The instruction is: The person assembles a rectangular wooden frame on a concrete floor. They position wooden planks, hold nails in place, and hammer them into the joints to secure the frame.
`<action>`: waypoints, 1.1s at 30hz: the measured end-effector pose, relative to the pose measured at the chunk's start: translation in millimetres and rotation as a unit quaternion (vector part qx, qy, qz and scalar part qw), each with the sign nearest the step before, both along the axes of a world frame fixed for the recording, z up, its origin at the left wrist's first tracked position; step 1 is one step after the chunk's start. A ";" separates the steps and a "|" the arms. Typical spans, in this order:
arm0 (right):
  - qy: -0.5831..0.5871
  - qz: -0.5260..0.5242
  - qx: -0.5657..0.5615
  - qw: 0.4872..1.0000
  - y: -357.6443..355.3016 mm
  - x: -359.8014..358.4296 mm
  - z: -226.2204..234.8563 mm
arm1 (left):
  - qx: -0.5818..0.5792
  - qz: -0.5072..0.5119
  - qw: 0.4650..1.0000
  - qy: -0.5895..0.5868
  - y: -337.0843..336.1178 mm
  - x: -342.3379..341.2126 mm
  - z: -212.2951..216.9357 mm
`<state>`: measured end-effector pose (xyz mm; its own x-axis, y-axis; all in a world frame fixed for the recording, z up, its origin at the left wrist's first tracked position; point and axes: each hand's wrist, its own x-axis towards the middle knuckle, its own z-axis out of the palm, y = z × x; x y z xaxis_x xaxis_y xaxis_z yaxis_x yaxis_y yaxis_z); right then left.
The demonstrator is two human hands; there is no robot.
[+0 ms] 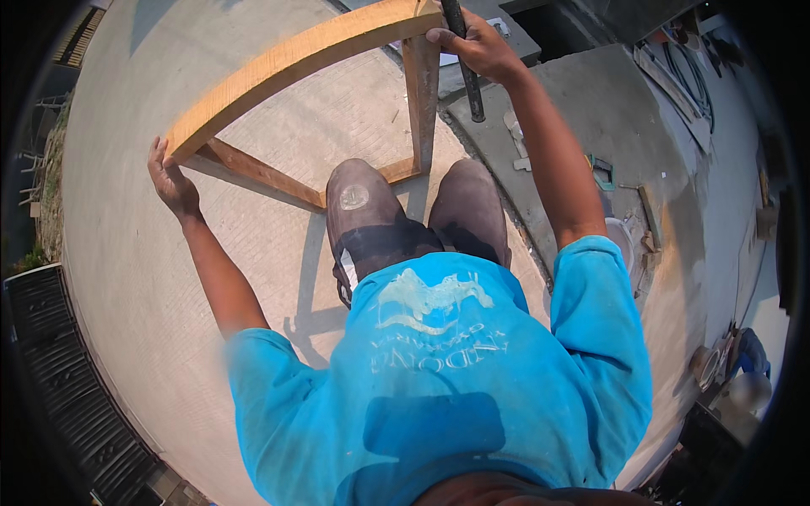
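A wooden frame (291, 63) of pale sawn beams stands in front of my knees, its long top beam slanting from lower left up to the top edge. At the beam's left end, my left hand (176, 185) holds on, thumb against the wood and fingers nearly straight. My right hand (483, 49) is closed round a dark rod-shaped handle (475, 97) by the frame's upper right corner. Its thumb reaches toward the wood. Whatever the handle's upper end carries is beyond the picture's edge.
Pale concrete (143, 278) spreads under the frame. To the right lies a darker slab (540, 118) with a green-handled tool (603, 171), a short wood piece (650, 218) and a white bucket (620, 240). A coiled hose (692, 76) lies far right; a dark slatted gate (72, 371) stands left.
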<state>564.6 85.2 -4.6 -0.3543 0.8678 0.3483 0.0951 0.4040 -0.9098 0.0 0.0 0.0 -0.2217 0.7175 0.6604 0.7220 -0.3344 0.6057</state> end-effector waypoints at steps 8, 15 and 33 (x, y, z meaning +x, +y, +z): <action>-0.057 -0.037 0.079 0.995 -12.3 -26.2 34.4 | 0.030 -0.078 0.989 0.124 15.7 196.2 143.8; -0.025 0.004 0.027 0.999 -30.8 -36.5 23.0 | -0.290 -0.361 0.848 0.258 77.6 305.7 130.4; 0.165 -0.075 0.029 0.983 -65.2 -73.8 -30.8 | -0.165 -0.310 0.881 0.318 55.5 302.9 76.9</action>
<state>490.7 19.9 -35.4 -0.0837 0.8772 0.4728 -0.1383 0.4596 -0.8773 302.9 55.5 76.9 0.6199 0.7462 0.2427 0.6908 -0.6657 0.2822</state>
